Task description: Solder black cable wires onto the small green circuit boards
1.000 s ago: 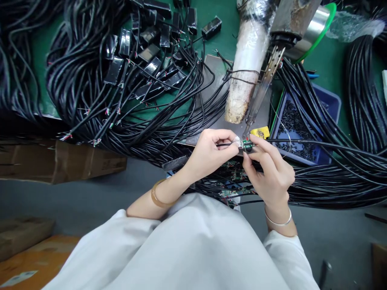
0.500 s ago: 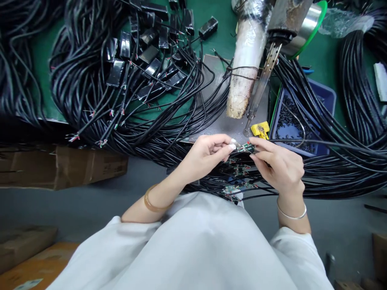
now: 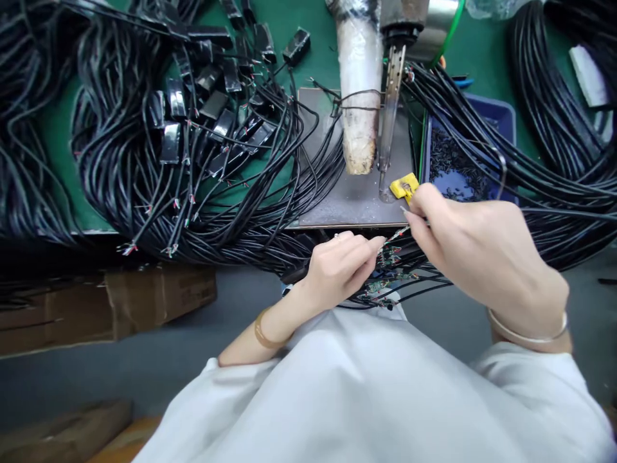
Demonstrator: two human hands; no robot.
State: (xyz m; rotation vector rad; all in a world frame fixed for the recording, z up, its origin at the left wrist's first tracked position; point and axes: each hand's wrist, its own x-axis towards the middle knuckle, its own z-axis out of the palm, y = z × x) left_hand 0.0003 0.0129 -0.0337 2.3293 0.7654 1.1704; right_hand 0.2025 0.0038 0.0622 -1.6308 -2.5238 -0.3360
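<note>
My left hand (image 3: 343, 267) is closed, its thumb and fingers pinching the end of a small green circuit board (image 3: 398, 233) with thin wires, seen nearly edge-on. Just beyond it, my right hand (image 3: 482, 247) has thumb and forefinger drawn together in a pinch; whatever lies between those fingertips is too small or hidden to make out. A yellow piece (image 3: 405, 186) sits on the grey plate (image 3: 332, 209), close by the right fingertips. Below the hands hang several wired circuit boards (image 3: 380, 283) on black cables, partly covered by the left hand.
A hot-air nozzle (image 3: 391, 109) points down at the plate beside a wrapped white tube (image 3: 359, 96). Short black pieces fill a blue bin (image 3: 501, 122). Bundled black cables (image 3: 120, 128) and black-sleeved blocks (image 3: 171, 143) lie left; more cables (image 3: 544, 109) lie right. A cardboard box (image 3: 159, 299) stands below.
My right hand has moved right and nearer the camera, off the board, to beside the yellow piece. The left hand has moved slightly down, keeping the board. The whole view has shifted.
</note>
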